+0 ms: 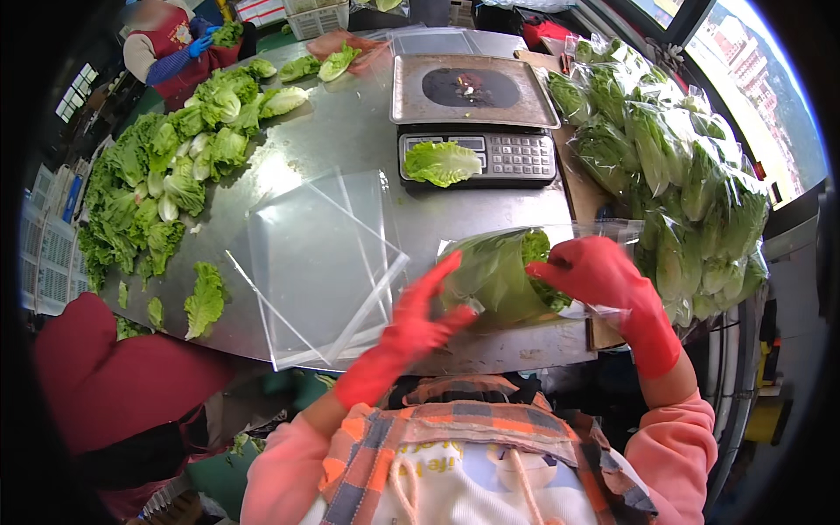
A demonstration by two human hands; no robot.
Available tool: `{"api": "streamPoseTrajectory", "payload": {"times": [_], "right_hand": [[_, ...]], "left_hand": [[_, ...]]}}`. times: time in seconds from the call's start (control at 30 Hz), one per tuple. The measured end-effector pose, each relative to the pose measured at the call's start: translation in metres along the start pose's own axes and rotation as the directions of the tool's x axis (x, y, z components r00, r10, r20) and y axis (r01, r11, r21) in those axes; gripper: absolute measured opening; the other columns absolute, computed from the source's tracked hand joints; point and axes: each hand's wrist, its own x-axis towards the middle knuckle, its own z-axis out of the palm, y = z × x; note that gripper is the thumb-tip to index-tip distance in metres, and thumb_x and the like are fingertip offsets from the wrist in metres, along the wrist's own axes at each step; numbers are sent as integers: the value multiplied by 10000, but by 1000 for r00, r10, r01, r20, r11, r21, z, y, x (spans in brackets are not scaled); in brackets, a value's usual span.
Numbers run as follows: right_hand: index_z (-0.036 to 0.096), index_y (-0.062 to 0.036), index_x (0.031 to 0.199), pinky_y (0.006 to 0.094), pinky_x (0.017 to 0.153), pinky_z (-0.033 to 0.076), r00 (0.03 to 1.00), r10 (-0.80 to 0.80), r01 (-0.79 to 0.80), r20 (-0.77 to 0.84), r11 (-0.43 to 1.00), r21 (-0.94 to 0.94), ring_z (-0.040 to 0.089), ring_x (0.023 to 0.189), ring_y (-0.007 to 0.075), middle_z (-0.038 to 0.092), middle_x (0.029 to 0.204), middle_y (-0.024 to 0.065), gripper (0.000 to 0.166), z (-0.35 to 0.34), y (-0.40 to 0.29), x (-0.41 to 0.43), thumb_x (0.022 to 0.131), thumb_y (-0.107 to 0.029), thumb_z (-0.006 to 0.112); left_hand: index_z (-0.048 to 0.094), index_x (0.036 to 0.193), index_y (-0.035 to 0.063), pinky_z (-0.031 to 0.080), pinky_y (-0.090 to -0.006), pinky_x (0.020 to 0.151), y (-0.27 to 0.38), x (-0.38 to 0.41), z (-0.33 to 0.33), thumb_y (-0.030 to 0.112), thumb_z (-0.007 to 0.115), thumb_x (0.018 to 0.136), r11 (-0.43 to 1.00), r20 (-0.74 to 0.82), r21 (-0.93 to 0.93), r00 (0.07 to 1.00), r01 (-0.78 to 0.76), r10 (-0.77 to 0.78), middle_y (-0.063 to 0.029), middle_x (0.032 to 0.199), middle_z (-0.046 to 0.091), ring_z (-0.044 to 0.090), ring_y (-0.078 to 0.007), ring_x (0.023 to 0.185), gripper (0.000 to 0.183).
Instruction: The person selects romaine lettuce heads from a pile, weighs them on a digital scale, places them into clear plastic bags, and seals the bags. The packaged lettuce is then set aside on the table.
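A clear plastic bag (489,275) with green leafy lettuce (537,252) inside lies at the table's front edge. My right hand (590,275), in a red rubber glove, is at the bag's mouth with fingers curled against the leaf tips. Whether those fingers grip leaf or film is hidden. At the bag's left end, my left hand (420,315) is spread, thumb and fingers apart, slightly blurred and holding nothing. Left of it lies a loose stack of flat clear bags (315,262). A single lettuce leaf (443,164) rests on the front panel of the digital scale (476,92).
Loose lettuce heads (164,170) are heaped along the table's left side. Bagged lettuce (669,177) is piled high on the right, beside the window. Across the table, a blue-gloved person (164,52) holds lettuce. Another person's maroon clothing (131,387) is close at left.
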Motion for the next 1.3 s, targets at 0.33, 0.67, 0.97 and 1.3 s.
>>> {"api": "streamPoseTrajectory", "payload": {"times": [0.33, 0.67, 0.97, 1.3], "right_hand": [[668, -43, 868, 381, 622, 484, 978, -206, 206, 28, 979, -8, 600, 621, 291, 620, 692, 176, 273, 22, 23, -2, 860, -307, 596], [579, -59, 1122, 350, 744, 498, 874, -384, 408, -297, 913, 19, 633, 828, 267, 637, 933, 139, 325, -107, -35, -80, 826, -185, 622], [442, -126, 1366, 344, 871, 467, 913, -139, 94, -383, 986, -134, 607, 961, 228, 607, 1181, 121, 659, -31, 170, -90, 773, -127, 729], [684, -44, 965, 285, 628, 510, 790, -82, 430, -607, 780, 455, 648, 676, 226, 696, 892, 118, 125, -25, 68, -116, 866, -70, 612]], "left_hand": [[274, 1451, 131, 249, -480, 1067, -25, 29, 62, 415, 719, 753, 934, -3, 296, 978, -200, 210, -144, 1483, 284, 265, -309, 1371, 875], [427, 1347, -17, 246, -314, 1073, 50, 92, -10, 455, 300, 995, 913, 50, -320, 958, -253, 282, -116, 1368, 463, 420, -192, 1255, 603], [599, 1167, 17, 400, -316, 938, 49, 118, 29, 508, 360, 969, 914, 304, -336, 892, -229, 335, -88, 1118, 637, 555, -165, 1060, 580], [587, 919, 18, 474, -426, 868, 53, 118, -8, 226, 496, 966, 751, -198, -563, 939, -344, 281, -90, 824, 646, 628, -202, 765, 232]]}}
